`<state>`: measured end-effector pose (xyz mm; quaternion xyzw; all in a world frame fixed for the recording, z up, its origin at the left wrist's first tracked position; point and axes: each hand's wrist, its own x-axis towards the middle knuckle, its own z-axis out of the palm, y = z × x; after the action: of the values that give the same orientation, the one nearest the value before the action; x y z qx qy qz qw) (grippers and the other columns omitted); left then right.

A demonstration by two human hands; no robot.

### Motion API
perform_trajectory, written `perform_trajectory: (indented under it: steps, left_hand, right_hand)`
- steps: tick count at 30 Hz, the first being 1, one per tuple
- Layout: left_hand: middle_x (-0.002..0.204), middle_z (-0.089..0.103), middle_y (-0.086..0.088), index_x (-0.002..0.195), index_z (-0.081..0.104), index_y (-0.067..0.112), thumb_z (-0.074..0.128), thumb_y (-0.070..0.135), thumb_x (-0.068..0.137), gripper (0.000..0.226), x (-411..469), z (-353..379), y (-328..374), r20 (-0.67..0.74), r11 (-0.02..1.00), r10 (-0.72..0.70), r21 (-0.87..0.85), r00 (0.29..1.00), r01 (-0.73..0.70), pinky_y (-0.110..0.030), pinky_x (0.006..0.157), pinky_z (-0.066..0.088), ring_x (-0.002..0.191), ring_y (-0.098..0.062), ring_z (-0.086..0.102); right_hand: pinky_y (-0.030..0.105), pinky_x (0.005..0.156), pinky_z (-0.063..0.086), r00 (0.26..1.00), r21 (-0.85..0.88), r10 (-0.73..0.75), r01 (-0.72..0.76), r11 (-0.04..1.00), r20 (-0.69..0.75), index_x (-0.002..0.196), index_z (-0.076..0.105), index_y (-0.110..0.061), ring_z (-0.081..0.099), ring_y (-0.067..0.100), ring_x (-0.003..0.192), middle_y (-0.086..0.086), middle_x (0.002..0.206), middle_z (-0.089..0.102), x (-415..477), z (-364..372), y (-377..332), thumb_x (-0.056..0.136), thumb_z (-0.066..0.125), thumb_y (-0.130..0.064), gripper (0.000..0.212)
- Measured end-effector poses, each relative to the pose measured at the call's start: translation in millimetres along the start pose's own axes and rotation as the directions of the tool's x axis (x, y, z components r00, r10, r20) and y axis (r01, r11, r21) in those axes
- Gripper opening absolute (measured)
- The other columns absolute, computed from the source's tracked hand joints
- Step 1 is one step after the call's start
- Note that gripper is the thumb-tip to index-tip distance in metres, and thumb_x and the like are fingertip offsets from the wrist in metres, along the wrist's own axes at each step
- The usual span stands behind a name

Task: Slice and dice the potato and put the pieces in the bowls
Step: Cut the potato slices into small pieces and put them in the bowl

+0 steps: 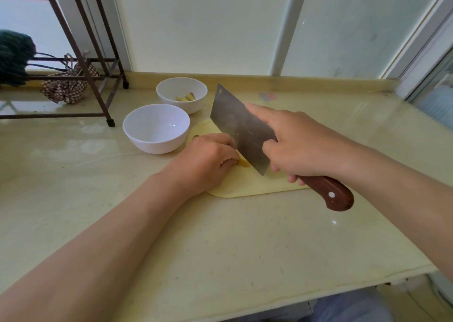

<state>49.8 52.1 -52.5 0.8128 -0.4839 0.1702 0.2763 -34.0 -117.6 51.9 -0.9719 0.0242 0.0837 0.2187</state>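
My left fingers (226,160) pinch the yellow potato piece (244,163) while my right fingers (282,150) grip the wooden-handled steel cleaver (241,128) mid-dice; next, cut straight down beside them

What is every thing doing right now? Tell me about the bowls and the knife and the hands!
Near bowl: empty.
Far bowl: holds a few potato pieces.
Cleaver: blade down beside the potato, gripped by the handle.
Potato: on the cutting board, mostly hidden.
Left hand: pressing the potato.
Right hand: gripping the cleaver, forefinger along the blade.

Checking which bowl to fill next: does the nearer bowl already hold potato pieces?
No, the nearer bowl is empty; the only pieces lie in the farther bowl.
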Motion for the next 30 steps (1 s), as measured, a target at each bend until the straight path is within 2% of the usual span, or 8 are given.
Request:
perform_trajectory:
  steps: [7, 12, 16, 18, 21, 25, 28, 30]
  left_hand:
    - [0.084, 0.066, -0.001, 0.083, 0.077, 0.011, 0.062, 0.013, 0.084, 0.016, -0.7, 3.3, -1.6, -0.003, 1.0, -0.007, -0.009, 1.0, 0.007, -0.039, 0.058, 0.053, 0.074, -0.022, 0.061]
    - [0.084, 0.065, 0.0, 0.082, 0.076, 0.012, 0.06, 0.012, 0.084, 0.016, -0.5, 3.2, -1.5, 0.001, 1.0, -0.01, -0.01, 1.0, 0.01, -0.038, 0.058, 0.052, 0.074, -0.021, 0.06]
    - [0.084, 0.065, 0.0, 0.081, 0.076, 0.012, 0.06, 0.013, 0.085, 0.017, -1.0, 4.8, -3.1, 0.01, 1.0, -0.017, -0.008, 1.0, 0.017, -0.038, 0.058, 0.052, 0.074, -0.021, 0.06]
    - [0.084, 0.065, 0.0, 0.082, 0.076, 0.012, 0.06, 0.014, 0.085, 0.017, -1.4, 5.0, -3.2, 0.01, 1.0, -0.023, -0.014, 1.0, 0.023, -0.038, 0.059, 0.052, 0.074, -0.021, 0.061]
    - [0.084, 0.067, -0.003, 0.084, 0.078, 0.012, 0.061, 0.015, 0.084, 0.017, -0.4, 3.8, -2.1, 0.0, 1.0, -0.016, -0.025, 1.0, 0.016, -0.04, 0.059, 0.053, 0.074, -0.023, 0.063]
    - [0.086, 0.069, -0.001, 0.087, 0.078, 0.013, 0.062, 0.015, 0.084, 0.017, -0.4, 4.2, -1.2, -0.009, 1.0, -0.015, -0.018, 1.0, 0.015, -0.039, 0.059, 0.054, 0.075, -0.022, 0.064]
    - [0.087, 0.069, 0.0, 0.086, 0.078, 0.013, 0.063, 0.013, 0.083, 0.015, -1.1, 4.4, 0.0, -0.019, 1.0, -0.017, -0.015, 1.0, 0.017, -0.039, 0.06, 0.054, 0.075, -0.021, 0.065]
    - [0.086, 0.069, -0.001, 0.083, 0.078, 0.012, 0.063, 0.012, 0.082, 0.015, -1.7, 2.9, 0.9, -0.025, 1.0, -0.023, -0.007, 0.999, 0.023, -0.038, 0.061, 0.055, 0.075, -0.022, 0.065]
  right_hand:
    - [0.047, 0.048, 0.062, 1.0, -0.029, -0.016, 0.017, 0.999, 0.011, 0.159, 0.014, -0.056, 0.072, 0.027, 0.054, -0.002, 0.091, 0.058, -0.7, 1.6, -4.0, 0.095, 0.042, -0.009, 0.084]
    - [0.042, 0.049, 0.062, 0.999, -0.07, -0.035, 0.037, 0.997, 0.017, 0.16, 0.012, -0.055, 0.071, 0.025, 0.052, -0.002, 0.086, 0.059, -2.8, 0.5, -1.3, 0.096, 0.041, -0.008, 0.084]
    - [0.04, 0.044, 0.06, 0.998, -0.135, -0.059, 0.063, 0.989, 0.034, 0.159, 0.013, -0.053, 0.069, 0.024, 0.048, 0.006, 0.086, 0.065, -6.0, -0.7, -0.9, 0.097, 0.04, -0.006, 0.083]
    - [0.038, 0.043, 0.059, 0.997, -0.161, -0.062, 0.069, 0.985, 0.046, 0.16, 0.011, -0.052, 0.069, 0.024, 0.048, 0.007, 0.092, 0.066, -2.8, 1.5, -2.5, 0.097, 0.041, -0.005, 0.084]
    - [0.034, 0.044, 0.058, 0.997, -0.18, -0.075, 0.081, 0.98, 0.035, 0.163, 0.004, -0.045, 0.068, 0.023, 0.051, 0.005, 0.084, 0.063, 6.9, 14.0, -5.8, 0.097, 0.042, -0.006, 0.086]
    - [0.039, 0.049, 0.062, 0.999, -0.048, -0.034, 0.033, 0.998, -0.013, 0.163, 0.006, -0.047, 0.071, 0.025, 0.055, 0.004, 0.09, 0.062, 20.1, 18.0, -7.1, 0.097, 0.041, -0.007, 0.085]
    - [0.039, 0.046, 0.06, 1.0, 0.103, 0.005, -0.002, 0.995, -0.027, 0.161, 0.014, -0.051, 0.068, 0.02, 0.048, 0.007, 0.098, 0.067, 26.0, 13.2, -0.2, 0.094, 0.041, -0.006, 0.086]
    - [0.034, 0.044, 0.056, 0.998, 0.169, 0.022, -0.012, 0.986, -0.057, 0.16, 0.019, -0.052, 0.064, 0.018, 0.043, 0.008, 0.083, 0.073, 25.1, 8.6, 4.9, 0.092, 0.042, -0.006, 0.085]
